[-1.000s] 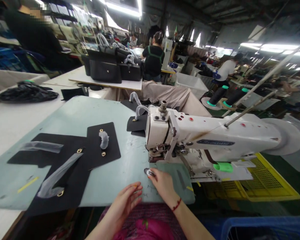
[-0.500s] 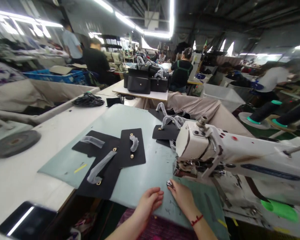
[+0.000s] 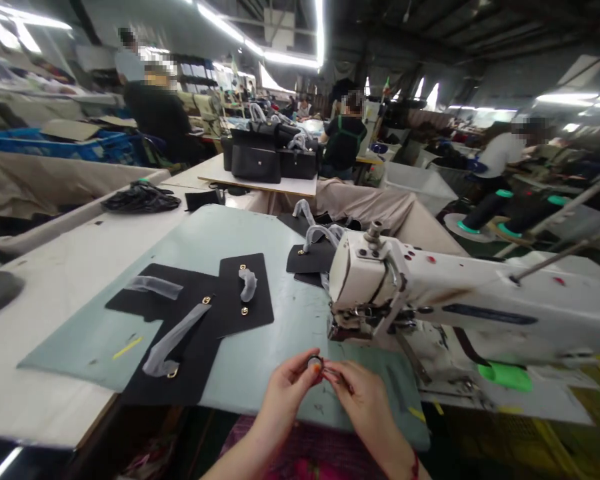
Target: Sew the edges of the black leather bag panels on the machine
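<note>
My left hand (image 3: 286, 388) and my right hand (image 3: 364, 400) meet above the near edge of the pale green table mat (image 3: 240, 227). Both pinch a small round dark object (image 3: 315, 363) held between their fingertips; it looks like a bobbin. Just behind and to the right stands the white sewing machine (image 3: 460, 300), its head a short way from my fingers. To the left on the mat lie black leather panels (image 3: 195, 320) with gold rings and plastic-wrapped handles (image 3: 247, 283).
More black panels (image 3: 307, 257) lie behind the machine head. Finished black bags (image 3: 267, 157) stand on a far table. A black bundle (image 3: 140, 197) lies on the white table at left. Other people work in the background. A green piece (image 3: 505, 375) sits under the machine arm.
My hands lifted off the mat and came together, now pinching the small round object that my right hand was fingering on the mat. The view swung slightly left.
</note>
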